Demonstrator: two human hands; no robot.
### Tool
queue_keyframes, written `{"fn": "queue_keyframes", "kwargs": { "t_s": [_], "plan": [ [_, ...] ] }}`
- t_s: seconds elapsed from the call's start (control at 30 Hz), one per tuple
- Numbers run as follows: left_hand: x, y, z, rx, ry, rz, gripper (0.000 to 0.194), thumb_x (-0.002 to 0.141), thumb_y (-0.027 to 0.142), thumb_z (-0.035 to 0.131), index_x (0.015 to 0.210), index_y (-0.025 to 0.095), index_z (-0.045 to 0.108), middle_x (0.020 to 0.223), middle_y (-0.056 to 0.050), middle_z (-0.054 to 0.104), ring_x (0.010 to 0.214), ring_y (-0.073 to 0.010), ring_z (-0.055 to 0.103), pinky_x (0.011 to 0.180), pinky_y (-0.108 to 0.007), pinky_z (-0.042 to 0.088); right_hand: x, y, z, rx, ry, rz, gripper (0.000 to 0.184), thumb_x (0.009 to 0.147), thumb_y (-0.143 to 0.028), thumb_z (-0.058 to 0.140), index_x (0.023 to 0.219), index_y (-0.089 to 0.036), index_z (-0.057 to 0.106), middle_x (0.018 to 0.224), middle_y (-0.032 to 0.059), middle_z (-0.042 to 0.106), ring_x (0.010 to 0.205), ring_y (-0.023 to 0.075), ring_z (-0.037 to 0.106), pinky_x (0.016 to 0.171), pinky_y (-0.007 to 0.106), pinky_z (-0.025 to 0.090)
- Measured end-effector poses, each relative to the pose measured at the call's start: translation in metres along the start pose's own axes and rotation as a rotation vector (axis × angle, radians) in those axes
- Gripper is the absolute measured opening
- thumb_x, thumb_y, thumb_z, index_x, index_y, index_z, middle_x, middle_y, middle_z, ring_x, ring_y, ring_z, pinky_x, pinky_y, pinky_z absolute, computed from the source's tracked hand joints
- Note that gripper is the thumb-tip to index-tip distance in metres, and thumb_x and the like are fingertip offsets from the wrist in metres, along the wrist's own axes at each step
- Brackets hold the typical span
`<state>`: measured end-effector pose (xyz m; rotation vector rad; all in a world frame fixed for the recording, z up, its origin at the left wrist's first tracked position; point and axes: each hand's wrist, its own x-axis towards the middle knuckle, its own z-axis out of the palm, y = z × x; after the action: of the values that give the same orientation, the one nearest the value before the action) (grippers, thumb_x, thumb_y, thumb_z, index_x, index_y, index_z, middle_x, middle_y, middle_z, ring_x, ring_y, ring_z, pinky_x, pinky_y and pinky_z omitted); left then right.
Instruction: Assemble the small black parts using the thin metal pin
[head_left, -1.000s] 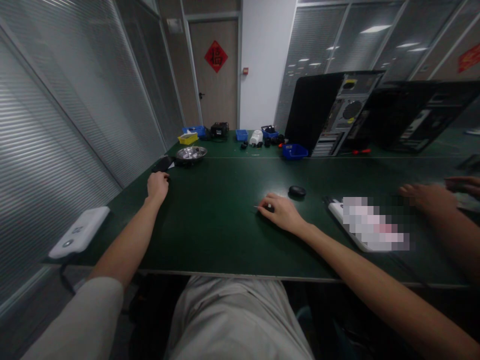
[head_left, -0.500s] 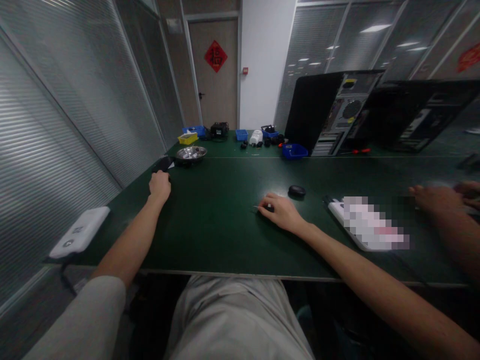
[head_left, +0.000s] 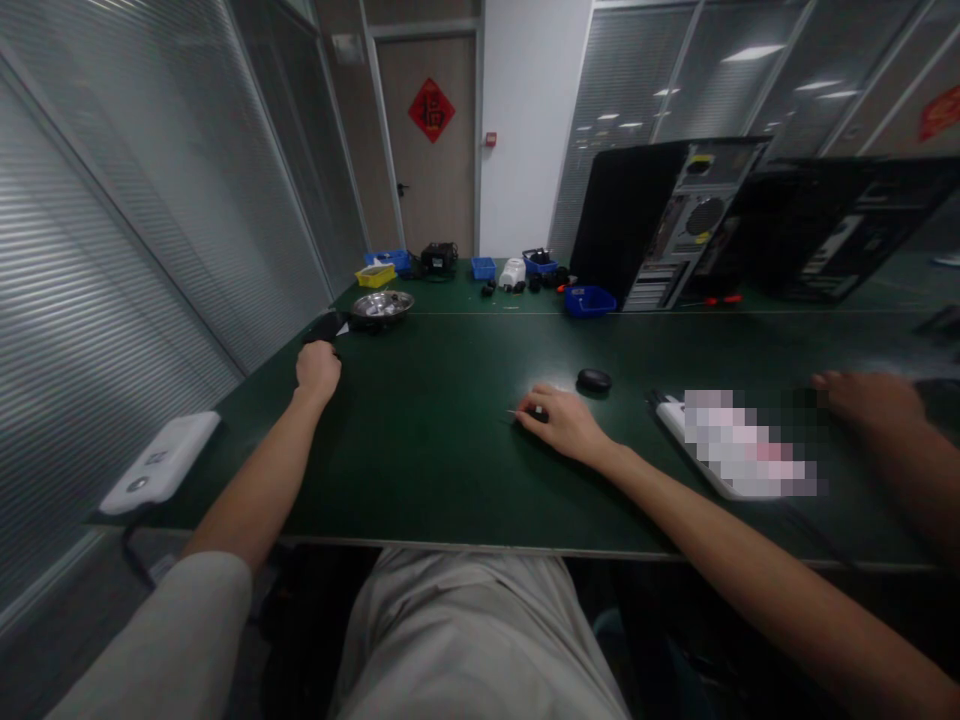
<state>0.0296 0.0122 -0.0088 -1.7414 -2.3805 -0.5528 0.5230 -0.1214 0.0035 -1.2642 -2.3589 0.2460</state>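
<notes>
My left hand [head_left: 319,370] is closed at the left edge of the green table [head_left: 435,450], knuckles up, just in front of a dark object [head_left: 325,327]. What its fingers hold, if anything, is hidden. My right hand [head_left: 559,420] rests on the table, fingers pinched on a thin tool with a pale, needle-like tip [head_left: 512,413] pointing left. The rest of that tool is mostly covered. A small black oval case [head_left: 594,380] lies just beyond my right hand. The shiny metal dish [head_left: 382,306] with small parts stands beyond my left hand.
A white device [head_left: 161,462] lies at the left edge, a blurred-out one with a white rim [head_left: 705,470] at right. Another person's hand [head_left: 870,400] is beside it. Computer cases [head_left: 667,225], a blue bin [head_left: 589,302] and a yellow tray [head_left: 376,275] stand behind.
My left hand has turned slightly and its fingers have curled out of sight. My right hand has stayed put. The other person's hands have shifted at the right.
</notes>
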Motion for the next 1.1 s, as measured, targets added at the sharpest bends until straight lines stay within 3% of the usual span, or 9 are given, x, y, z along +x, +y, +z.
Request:
{"fn": "queue_keyframes", "kwargs": {
  "t_s": [0.37,0.6,0.83,0.97,1.1],
  "plan": [
    [-0.001,-0.011,0.0,-0.067,0.029,-0.053,0.032,0.09,0.02,0.057,0.115,0.014,0.076,0.114,-0.02,0.071,0.108,-0.0355,0.065,0.095,-0.048,0.052,0.0,0.002,0.0,-0.006,-0.001,-0.009,0.019,0.099,-0.038,0.062,0.1,-0.024,0.074,0.101,0.0047,0.067,0.08,0.0169,0.062,0.072,0.03,0.044],
    [-0.002,-0.007,-0.007,-0.048,-0.009,-0.124,0.028,0.089,0.026,0.061,0.112,0.018,0.076,0.117,-0.017,0.071,0.11,-0.0344,0.063,0.095,-0.045,0.05,0.0,0.003,0.003,-0.009,0.003,-0.017,0.02,0.099,-0.038,0.061,0.098,-0.023,0.073,0.1,0.0044,0.067,0.079,0.0163,0.062,0.071,0.029,0.043],
    [-0.008,-0.002,-0.011,-0.07,0.03,-0.073,0.024,0.09,0.03,0.064,0.107,0.018,0.078,0.108,-0.015,0.074,0.106,-0.0344,0.065,0.09,-0.042,0.049,0.0,0.003,0.003,-0.012,0.008,-0.021,0.018,0.099,-0.038,0.062,0.098,-0.024,0.073,0.1,0.0039,0.067,0.079,0.0163,0.061,0.07,0.029,0.043],
    [-0.02,0.032,-0.02,-0.254,0.028,0.101,0.024,0.089,0.036,0.069,0.101,0.018,0.079,0.1,-0.011,0.075,0.094,-0.0286,0.067,0.083,-0.036,0.049,0.0,0.002,0.002,-0.01,0.009,-0.024,0.019,0.099,-0.037,0.061,0.098,-0.023,0.073,0.1,0.0043,0.067,0.079,0.0162,0.061,0.069,0.029,0.042],
    [-0.064,0.099,-0.034,-0.587,-0.164,0.493,0.027,0.09,0.041,0.07,0.1,0.017,0.078,0.094,-0.008,0.074,0.082,-0.0207,0.064,0.074,-0.031,0.048,0.0,0.0,0.001,-0.005,0.009,-0.03,0.017,0.098,-0.036,0.062,0.098,-0.023,0.073,0.099,0.0042,0.067,0.078,0.0159,0.061,0.068,0.029,0.04]
  ]
}}
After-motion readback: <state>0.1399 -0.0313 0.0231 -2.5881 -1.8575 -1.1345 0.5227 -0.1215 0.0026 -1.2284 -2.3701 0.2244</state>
